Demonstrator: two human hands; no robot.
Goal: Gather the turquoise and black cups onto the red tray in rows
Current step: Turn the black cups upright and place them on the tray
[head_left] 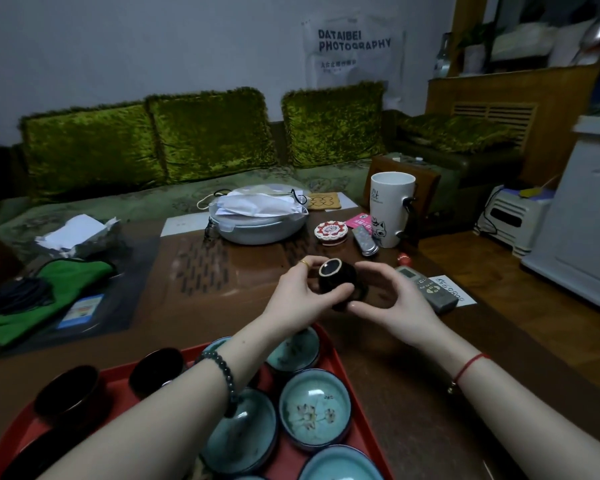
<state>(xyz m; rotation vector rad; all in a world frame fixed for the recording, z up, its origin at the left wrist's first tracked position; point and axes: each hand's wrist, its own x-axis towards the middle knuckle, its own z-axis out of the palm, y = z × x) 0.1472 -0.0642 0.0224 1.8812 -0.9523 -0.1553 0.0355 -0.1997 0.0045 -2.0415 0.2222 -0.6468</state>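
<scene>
The red tray (342,368) lies at the table's near edge. Several turquoise cups with flower prints stand on its right half, among them one at the middle right (314,412) and one at the far corner (293,351). Black cups (156,368) stand along its left side, another (68,389) further left. Beyond the tray, above the table, I hold a small stack of black cups (338,280) tipped on its side, base ring facing me. My left hand (300,294) grips it from the left. From the right, my right hand (392,299) closes on it.
Behind my hands stand a white mug (390,209), a round patterned tin (331,232), a silvery remote (364,239) and a grey lidded bowl with masks on it (260,216). A second remote (423,289) lies to the right, green cloth (52,289) far left.
</scene>
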